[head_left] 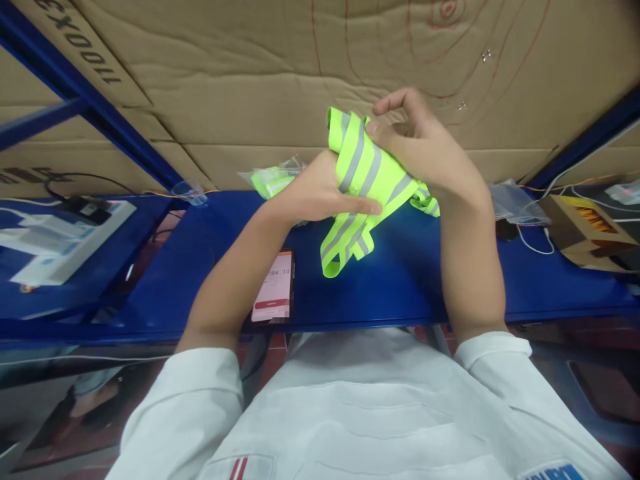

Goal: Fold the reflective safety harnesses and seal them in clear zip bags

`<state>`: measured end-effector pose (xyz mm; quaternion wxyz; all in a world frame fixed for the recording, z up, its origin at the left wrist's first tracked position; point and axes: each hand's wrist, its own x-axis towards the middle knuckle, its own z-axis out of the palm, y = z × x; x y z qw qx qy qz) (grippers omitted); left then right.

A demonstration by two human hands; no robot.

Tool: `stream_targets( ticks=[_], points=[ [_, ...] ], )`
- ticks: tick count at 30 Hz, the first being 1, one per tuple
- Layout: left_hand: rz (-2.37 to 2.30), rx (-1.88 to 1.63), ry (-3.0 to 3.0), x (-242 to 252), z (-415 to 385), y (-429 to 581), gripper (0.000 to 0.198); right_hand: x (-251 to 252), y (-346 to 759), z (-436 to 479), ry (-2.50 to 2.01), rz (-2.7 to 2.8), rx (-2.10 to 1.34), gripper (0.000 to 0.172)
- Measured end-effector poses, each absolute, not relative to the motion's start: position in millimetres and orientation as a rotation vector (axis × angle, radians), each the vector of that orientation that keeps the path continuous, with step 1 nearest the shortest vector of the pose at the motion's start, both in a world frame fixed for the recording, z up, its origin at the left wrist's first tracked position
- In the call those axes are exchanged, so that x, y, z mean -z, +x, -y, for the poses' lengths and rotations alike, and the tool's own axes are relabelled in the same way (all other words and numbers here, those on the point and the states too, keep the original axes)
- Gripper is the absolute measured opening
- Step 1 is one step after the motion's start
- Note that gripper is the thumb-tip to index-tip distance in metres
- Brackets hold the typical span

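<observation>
A neon yellow reflective safety vest (367, 167), made of straps with grey stripes, is bunched up above the blue table. My left hand (320, 190) is closed round it from the left, with the thumb lying across its front. On the other side, my right hand (420, 143) grips the upper right part by the thumb, while its index finger arches away from the fabric. Loose strap ends hang below the left hand and beside the right wrist. Behind my left wrist lies another neon yellow piece in a clear plastic bag (273, 179), partly hidden.
A phone (273, 287) with a timer lies on the blue table (350, 303) near its front edge. At left are a power strip (75, 243) and a clear cup (190, 192). Plastic bags (517, 203) and an open cardboard box (590, 230) stand right. Cardboard (240, 80) backs the table.
</observation>
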<state>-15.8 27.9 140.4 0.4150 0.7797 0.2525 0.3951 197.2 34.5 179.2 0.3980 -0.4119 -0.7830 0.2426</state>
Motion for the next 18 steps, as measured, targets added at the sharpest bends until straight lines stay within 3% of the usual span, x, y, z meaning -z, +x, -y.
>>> stream_targets(
  ticks=[2,5,10,18],
  points=[
    [-0.647,-0.991,1.973,-140.5,-30.5,-15.8,0.061,-179.7,197.4,-32.4,-0.975,1.995,-0.516,0.038],
    [-0.645,-1.042,1.984,-137.2,-37.6,-15.1,0.055,-182.3,197.8,-29.6,-0.922,2.212,-0.581,0.053],
    [-0.721,-0.95,1.979,-129.6,-48.6,-20.9,0.055,-178.1,192.3,-33.0,-0.968,2.414,-0.553,0.057],
    [-0.589,-0.755,1.734,-114.0,-67.7,-24.4,0.068,-167.1,180.5,-38.8,-1.13,2.26,-0.375,0.04]
  ],
)
